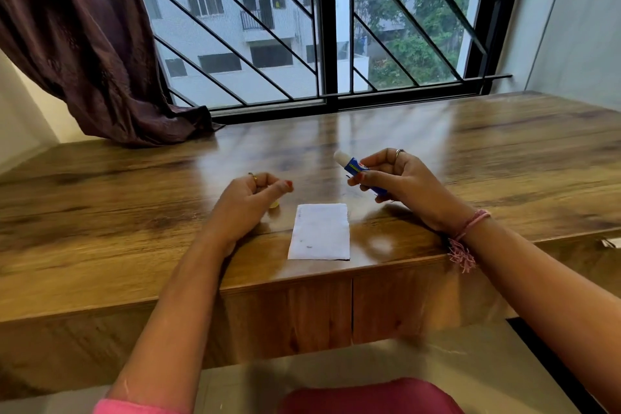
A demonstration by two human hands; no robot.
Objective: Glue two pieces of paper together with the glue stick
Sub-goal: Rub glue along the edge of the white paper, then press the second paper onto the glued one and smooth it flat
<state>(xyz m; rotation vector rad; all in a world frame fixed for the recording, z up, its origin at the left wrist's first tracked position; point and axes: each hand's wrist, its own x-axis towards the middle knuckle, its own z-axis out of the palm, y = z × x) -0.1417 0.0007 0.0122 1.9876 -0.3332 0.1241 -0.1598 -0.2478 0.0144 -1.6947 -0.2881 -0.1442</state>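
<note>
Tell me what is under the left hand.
A small yellow object, possibly the glue stick's cap, peeks out beneath the curled left hand, on the wooden table. The hand covers most of it, so its identity stays uncertain.

Left hand [250,198] hovers with fingers loosely curled; right hand [400,178] fingers grip a tube.

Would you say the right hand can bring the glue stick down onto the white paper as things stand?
Probably yes. The right hand holds the uncapped glue stick just above the table, beside the paper; nothing lies between them, and the left hand sits off to the paper's other side.
</note>
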